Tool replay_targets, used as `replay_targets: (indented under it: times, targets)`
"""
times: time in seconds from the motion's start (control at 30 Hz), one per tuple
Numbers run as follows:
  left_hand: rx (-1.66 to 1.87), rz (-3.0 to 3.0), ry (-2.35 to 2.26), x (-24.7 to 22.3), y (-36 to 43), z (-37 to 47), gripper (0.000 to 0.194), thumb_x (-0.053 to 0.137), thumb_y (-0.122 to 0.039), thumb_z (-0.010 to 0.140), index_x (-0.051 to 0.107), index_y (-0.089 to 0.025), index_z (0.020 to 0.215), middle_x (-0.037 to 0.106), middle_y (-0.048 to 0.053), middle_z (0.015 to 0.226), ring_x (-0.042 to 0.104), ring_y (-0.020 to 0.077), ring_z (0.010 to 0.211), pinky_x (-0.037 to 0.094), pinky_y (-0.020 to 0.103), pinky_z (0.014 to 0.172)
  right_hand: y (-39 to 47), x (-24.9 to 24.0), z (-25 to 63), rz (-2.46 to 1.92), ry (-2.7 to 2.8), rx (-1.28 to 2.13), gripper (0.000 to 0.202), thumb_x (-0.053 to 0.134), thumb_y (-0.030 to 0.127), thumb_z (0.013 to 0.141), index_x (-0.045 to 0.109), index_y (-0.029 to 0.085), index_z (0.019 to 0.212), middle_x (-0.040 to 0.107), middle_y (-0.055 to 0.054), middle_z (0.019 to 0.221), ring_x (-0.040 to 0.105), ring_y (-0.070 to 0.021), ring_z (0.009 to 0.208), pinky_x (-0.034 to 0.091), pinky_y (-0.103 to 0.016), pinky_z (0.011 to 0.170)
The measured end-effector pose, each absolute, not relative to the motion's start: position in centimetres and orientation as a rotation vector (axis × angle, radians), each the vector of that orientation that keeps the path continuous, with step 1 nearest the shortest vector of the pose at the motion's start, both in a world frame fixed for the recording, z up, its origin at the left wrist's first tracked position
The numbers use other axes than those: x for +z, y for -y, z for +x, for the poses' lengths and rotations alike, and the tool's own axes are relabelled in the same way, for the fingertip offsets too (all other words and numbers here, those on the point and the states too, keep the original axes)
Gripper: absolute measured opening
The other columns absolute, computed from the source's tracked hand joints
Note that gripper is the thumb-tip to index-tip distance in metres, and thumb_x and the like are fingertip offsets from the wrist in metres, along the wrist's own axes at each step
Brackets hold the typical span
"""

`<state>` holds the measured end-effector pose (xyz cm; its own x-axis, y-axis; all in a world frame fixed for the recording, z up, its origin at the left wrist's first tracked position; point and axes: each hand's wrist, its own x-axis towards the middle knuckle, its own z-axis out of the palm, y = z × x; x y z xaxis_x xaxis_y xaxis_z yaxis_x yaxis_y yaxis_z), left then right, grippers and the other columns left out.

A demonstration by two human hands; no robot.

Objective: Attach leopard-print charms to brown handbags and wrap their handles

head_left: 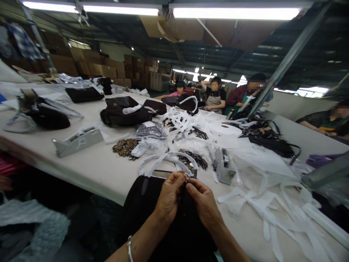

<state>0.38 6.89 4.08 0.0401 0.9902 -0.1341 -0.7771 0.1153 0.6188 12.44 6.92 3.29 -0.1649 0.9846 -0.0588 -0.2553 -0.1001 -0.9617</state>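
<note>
Evidently fine fingertip work: left hand (pixel 169 194) and right hand (pixel 201 198) meet at the top of a black bag (pixel 136 203), fingers drawn in narrow, both pinching a small dark piece (pixel 181 200) with a bright glint at its top. Pinch rather than fist, presumably because the piece is so small; its lower part hangs down before the bag's front. Whether it is fastened to the bag, cannot tell. Bag sits upright in front of the person, at the near edge of the bench (pixel 114 178), likely there so its rim comes within easy reach; what bears it underneath is hidden. Its handles (pixel 156 162) stand up toward the bench, wrapped in white, probably against scuffs. Tape dispensers (pixel 79 142) flank the bag left and right, apparently for reach from either side. Heaps of fittings (pixel 125 147) lie just past the handles, close enough to pick from, I judge. Counts: one bag at the hands; one dark piece held; two handles; two dispensers; two heaps, pieces too many to number; one white roll (pixel 217 128); at least five other bags (pixel 124 111) farther off; white strips (pixel 261 207) too tangled to count; four co-workers (pixel 215 98) beyond the bench, plus one pink sleeve (pixel 11 163) at the left edge.
</note>
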Motion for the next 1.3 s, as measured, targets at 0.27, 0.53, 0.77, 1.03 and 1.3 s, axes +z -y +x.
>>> replay_targets:
  times: [0.27, 0.53, 0.77, 1.03, 1.3]
  targets:
    - [1.424, 0.433, -0.585, 3.4, -6.2, 1.5, 0.025, 0.080, -0.033, 0.072, 0.063, -0.016, 0.076, 0.066, 0.001, 0.097, 0.062, 0.0109, 0.084, 0.047, 0.022, 0.082, -6.8, 3.0, 12.1, -1.080, 1.023, 1.326, 0.024, 0.074, 0.039, 0.078, 0.074, 0.021, 0.094, 0.073, -0.001, 0.086, 0.064, -0.0177, 0.083, 0.049, -0.029, 0.081]
    - [1.217, 0.770, -0.766, 3.3, -6.7, -1.5, 0.030, 0.066, -0.043, 0.083, 0.063, -0.014, 0.079, 0.062, 0.001, 0.074, 0.056, 0.0115, 0.066, 0.045, 0.023, 0.065, -6.7, 3.6, 12.9, -1.184, 1.061, 1.421, 0.028, 0.077, 0.044, 0.071, 0.069, 0.017, 0.076, 0.061, 0.003, 0.063, 0.052, -0.0095, 0.052, 0.044, -0.021, 0.051]
    - [1.182, 0.838, -0.842, 3.2, -7.0, -2.3, 0.029, 0.071, -0.040, 0.078, 0.062, -0.014, 0.074, 0.055, -0.003, 0.065, 0.047, 0.0082, 0.058, 0.038, 0.019, 0.058, -6.6, 4.0, 13.1, -1.244, 1.195, 1.388, 0.031, 0.072, 0.047, 0.076, 0.071, 0.016, 0.078, 0.062, 0.001, 0.065, 0.053, -0.0107, 0.056, 0.043, -0.021, 0.052]
    - [1.255, 1.072, -0.992, 2.1, -5.3, -0.9, 0.030, 0.062, -0.042, 0.086, 0.059, -0.016, 0.073, 0.056, -0.002, 0.070, 0.049, 0.0111, 0.066, 0.039, 0.021, 0.064, -5.6, 2.2, 13.8, -1.302, 1.237, 1.104, 0.031, 0.070, 0.045, 0.078, 0.074, 0.017, 0.090, 0.072, -0.005, 0.086, 0.063, -0.0206, 0.082, 0.048, -0.029, 0.076]
    - [0.876, 1.821, -1.294, 2.9, -9.1, -2.8, 0.016, 0.053, -0.027, 0.086, 0.065, -0.018, 0.080, 0.067, 0.002, 0.082, 0.059, 0.0171, 0.079, 0.040, 0.025, 0.073, -5.8, 0.4, 15.5, -1.219, 0.739, 1.340, 0.033, 0.075, 0.045, 0.072, 0.057, 0.018, 0.069, 0.055, 0.004, 0.059, 0.049, -0.0111, 0.052, 0.041, -0.023, 0.050]
